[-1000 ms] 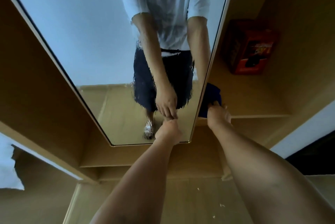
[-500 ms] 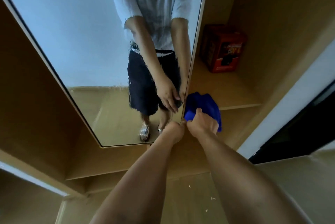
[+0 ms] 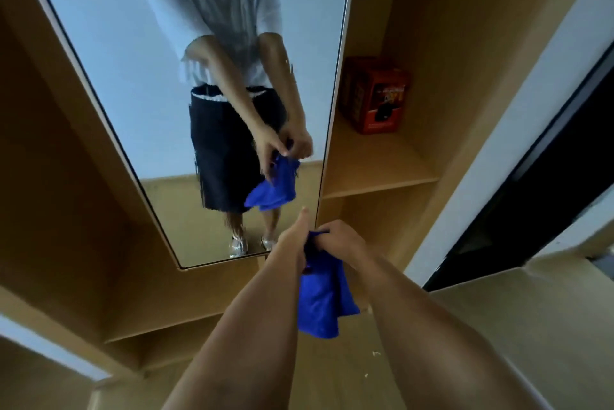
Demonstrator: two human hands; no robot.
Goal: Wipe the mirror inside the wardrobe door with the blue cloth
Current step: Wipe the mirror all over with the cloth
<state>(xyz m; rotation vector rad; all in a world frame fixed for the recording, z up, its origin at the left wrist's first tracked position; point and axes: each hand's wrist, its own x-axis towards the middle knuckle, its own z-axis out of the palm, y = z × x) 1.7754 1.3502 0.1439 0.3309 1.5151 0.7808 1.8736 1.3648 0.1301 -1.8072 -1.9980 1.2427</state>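
Observation:
A tall mirror (image 3: 109, 54) is fixed to the inside of the open wooden wardrobe door (image 3: 50, 177). The blue cloth (image 3: 320, 303) hangs below my two hands, just in front of the mirror's lower right corner. My left hand (image 3: 294, 243) pinches its upper edge, one finger sticking up. My right hand (image 3: 342, 242) grips the same edge from the right. Neither hand nor the cloth touches the glass. The mirror reflects a person holding the cloth with both hands.
A red box (image 3: 377, 94) stands on a wardrobe shelf (image 3: 382, 174) to the right of the mirror. A white wall strip (image 3: 491, 150) and a dark opening (image 3: 538, 183) lie further right. Pale wooden floor (image 3: 349, 376) is below my arms.
My right hand took the blue cloth off the shelf and drew it toward me. My left hand left the door edge and took hold of the cloth too. The view tilted up.

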